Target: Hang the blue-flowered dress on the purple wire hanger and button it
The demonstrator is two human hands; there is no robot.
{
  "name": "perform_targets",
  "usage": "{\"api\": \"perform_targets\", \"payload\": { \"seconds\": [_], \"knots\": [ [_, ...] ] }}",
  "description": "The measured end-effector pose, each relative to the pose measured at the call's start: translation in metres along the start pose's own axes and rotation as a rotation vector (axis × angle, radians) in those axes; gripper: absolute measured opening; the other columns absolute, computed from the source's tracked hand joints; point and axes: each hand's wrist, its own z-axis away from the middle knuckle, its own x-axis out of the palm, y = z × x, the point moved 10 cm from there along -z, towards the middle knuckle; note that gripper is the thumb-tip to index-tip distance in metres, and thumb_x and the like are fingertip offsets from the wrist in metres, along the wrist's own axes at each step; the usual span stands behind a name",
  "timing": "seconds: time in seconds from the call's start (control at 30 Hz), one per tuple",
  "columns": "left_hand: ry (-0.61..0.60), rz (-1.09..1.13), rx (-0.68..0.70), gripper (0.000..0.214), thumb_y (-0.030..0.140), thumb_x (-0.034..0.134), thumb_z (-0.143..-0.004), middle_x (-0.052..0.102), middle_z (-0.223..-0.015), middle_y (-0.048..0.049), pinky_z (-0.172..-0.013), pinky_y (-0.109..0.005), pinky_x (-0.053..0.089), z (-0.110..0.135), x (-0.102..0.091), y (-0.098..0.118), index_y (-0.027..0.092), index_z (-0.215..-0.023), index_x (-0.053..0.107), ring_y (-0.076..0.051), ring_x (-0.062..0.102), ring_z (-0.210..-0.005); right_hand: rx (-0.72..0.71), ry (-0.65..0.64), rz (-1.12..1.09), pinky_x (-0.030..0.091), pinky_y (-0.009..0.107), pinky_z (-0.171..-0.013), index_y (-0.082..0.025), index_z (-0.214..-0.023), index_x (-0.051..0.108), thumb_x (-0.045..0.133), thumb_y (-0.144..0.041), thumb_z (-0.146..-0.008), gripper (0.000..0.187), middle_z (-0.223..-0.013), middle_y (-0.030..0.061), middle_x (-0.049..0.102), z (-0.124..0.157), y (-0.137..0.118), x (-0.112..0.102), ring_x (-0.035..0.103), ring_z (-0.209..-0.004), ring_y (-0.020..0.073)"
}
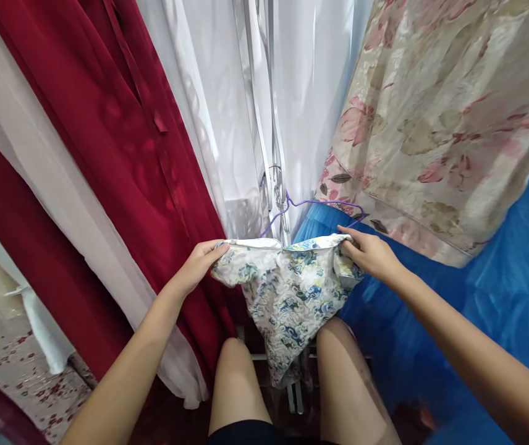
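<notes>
A white floral garment (292, 290) with blue and yellow flowers is stretched between my hands, its lower part tapering down between my knees. My left hand (206, 259) is closed on its left upper corner, thumb on the front. At the right upper corner, my right hand (369, 250) pinches the fabric near a short sleeve-like fold. A purple hanger (324, 202) is behind the garment's top edge. Its left arm drops behind the fabric, and its right end loops just above my right hand; I cannot tell whether that end touches the hand.
Red drapes (120, 154) and a pale pink cloth (83, 210) hang on the left. White fabric (311, 80) with long straps hangs ahead. On the right are a beige rose-print cloth (431, 123) and blue ruffled fabric (505, 284). My bare knees (236, 377) are below.
</notes>
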Motion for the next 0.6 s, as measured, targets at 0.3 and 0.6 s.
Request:
{"api": "perform_targets", "payload": {
  "seconds": [0.3, 0.6],
  "knots": [
    [0.096, 0.689, -0.306, 0.026, 0.036, 0.073, -0.081, 0.077, -0.076, -0.0104, -0.069, -0.033, 0.06, -0.009, 0.034, -0.04, 0.011, -0.087, 0.074, -0.025, 0.074, -0.069, -0.108, 0.05, -0.403, 0.045, 0.026, -0.061, -0.016, -0.1, 0.073, 0.056, -0.036, -0.089, 0.028, -0.079, 0.0033, 0.07, 0.015, 0.005, -0.024, 0.061, -0.069, 0.0185],
    [0.147, 0.897, -0.392, 0.028, 0.036, 0.066, -0.082, 0.078, -0.08, -0.0096, -0.086, -0.047, 0.06, 0.006, 0.052, -0.042, 0.013, -0.095, 0.074, -0.033, 0.076, -0.085, -0.032, -0.17, -0.389, 0.035, 0.026, -0.047, -0.014, -0.077, 0.072, 0.069, -0.055, -0.078, 0.041, -0.054, -0.0003, 0.057, -0.005, 0.03, -0.013, 0.049, -0.051, 0.0145]
  ]
}}
